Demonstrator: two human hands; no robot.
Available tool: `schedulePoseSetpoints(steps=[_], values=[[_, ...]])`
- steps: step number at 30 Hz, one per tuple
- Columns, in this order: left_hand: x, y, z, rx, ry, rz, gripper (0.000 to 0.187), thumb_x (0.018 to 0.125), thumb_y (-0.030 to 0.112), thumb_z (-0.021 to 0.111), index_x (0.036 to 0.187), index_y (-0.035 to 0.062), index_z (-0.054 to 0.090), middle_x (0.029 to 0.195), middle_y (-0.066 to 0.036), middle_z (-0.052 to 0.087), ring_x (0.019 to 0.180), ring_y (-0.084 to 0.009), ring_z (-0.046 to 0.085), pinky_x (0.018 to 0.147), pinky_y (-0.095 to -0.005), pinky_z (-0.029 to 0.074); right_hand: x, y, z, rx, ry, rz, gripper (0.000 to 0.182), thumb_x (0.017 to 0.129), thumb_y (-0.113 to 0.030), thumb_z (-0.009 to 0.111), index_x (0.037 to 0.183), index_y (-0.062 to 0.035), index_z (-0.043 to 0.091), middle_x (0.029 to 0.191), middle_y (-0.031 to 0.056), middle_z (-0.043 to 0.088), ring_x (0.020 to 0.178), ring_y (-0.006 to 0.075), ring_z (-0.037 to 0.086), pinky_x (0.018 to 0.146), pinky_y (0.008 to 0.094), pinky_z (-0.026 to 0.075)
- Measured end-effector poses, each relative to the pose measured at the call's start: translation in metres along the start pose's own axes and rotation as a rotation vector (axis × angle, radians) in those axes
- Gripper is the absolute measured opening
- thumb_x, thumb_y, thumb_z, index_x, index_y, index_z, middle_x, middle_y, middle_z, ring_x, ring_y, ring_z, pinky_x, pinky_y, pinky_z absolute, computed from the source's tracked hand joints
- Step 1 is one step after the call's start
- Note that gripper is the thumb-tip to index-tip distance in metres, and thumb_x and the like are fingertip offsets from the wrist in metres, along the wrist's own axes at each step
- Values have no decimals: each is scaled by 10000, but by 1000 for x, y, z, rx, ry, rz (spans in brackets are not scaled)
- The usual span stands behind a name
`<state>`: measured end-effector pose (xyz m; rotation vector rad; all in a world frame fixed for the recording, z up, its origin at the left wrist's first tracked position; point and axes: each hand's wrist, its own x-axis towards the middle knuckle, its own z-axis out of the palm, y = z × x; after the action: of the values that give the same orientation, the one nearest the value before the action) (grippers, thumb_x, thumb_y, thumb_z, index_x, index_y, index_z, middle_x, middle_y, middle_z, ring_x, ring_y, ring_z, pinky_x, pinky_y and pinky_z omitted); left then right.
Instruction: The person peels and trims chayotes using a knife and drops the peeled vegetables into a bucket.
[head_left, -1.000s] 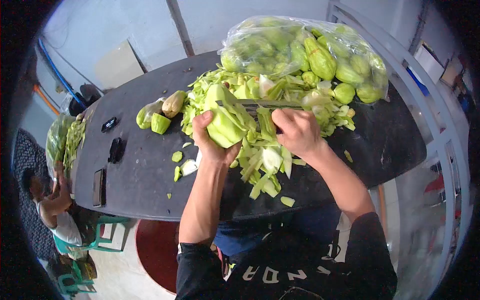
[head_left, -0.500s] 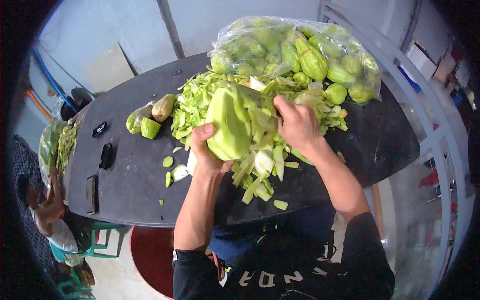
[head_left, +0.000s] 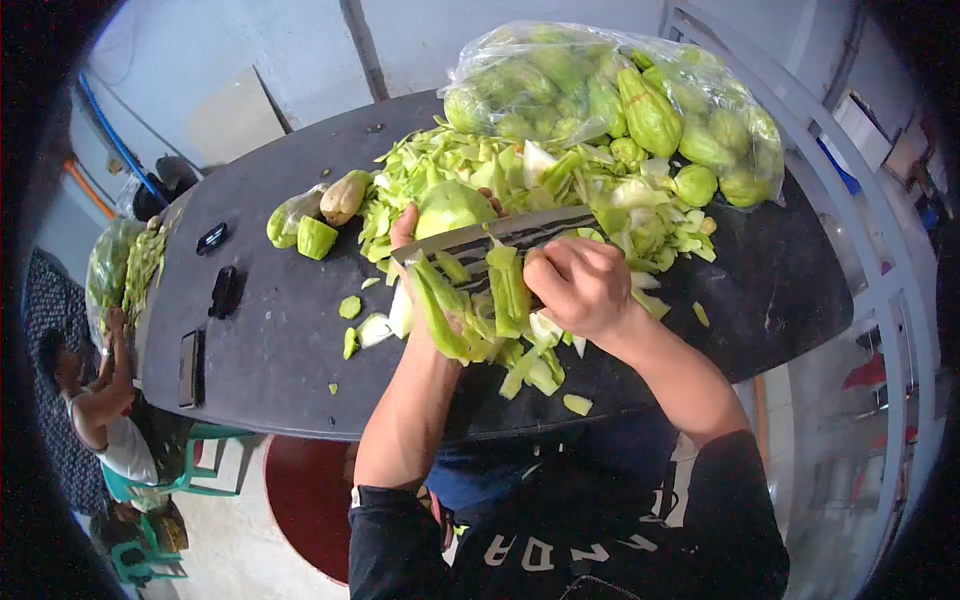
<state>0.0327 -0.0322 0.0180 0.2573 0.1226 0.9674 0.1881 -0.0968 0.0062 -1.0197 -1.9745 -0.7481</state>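
Note:
A pale green, partly peeled chayote (head_left: 450, 207) is in my left hand (head_left: 404, 228), whose thumb shows at its side; the blade and hanging peel hide much of that hand. My right hand (head_left: 580, 285) is closed on a wide-bladed knife (head_left: 470, 240), its handle hidden in the fist. The dark-patterned blade lies across the near side of the chayote. Strips of green peel (head_left: 510, 290) cling to the blade and droop over my left wrist. Behind both hands spreads a heap of peelings (head_left: 420, 165) on the dark table (head_left: 270, 350).
A clear plastic bag of chayotes (head_left: 540, 85) stands at the back. Several chayote pieces (head_left: 317, 238) lie left of the heap. Dark small objects (head_left: 190, 368) rest near the left edge. A seated person (head_left: 105, 410) handles a bag at far left. Metal railing (head_left: 880, 270) runs along the right.
The knife blade has swung into view across the chayote, with peel strips on it. My right hand has turned and come lower; the chayote has tilted away behind the blade. The view has shifted slightly.

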Motion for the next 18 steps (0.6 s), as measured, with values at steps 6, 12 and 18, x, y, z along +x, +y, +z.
schedulePoseSetpoints(steps=[6,12,18], values=[[4,0,-7,65,-1,3,580,832,541,533,1081,22,597,983,-137,653,886,-267,629,817,-387,527,-2,2,2,-27,-17,-33,117,724,-95,602,795,-66,514,599,25,440,524,185,555,452,309,467],[9,3,-15,131,19,55,574,835,526,519,1086,17,601,1009,-145,654,904,-275,629,820,-384,524,-3,2,3,-45,-15,8,106,729,-96,604,784,-82,514,595,34,469,522,201,573,453,330,476],[14,8,-10,240,19,195,616,843,487,489,1205,-7,555,1108,-181,634,998,-303,618,891,-419,506,-3,11,-3,-7,-99,160,142,714,-26,600,785,-103,504,597,58,559,519,275,619,443,395,493]])
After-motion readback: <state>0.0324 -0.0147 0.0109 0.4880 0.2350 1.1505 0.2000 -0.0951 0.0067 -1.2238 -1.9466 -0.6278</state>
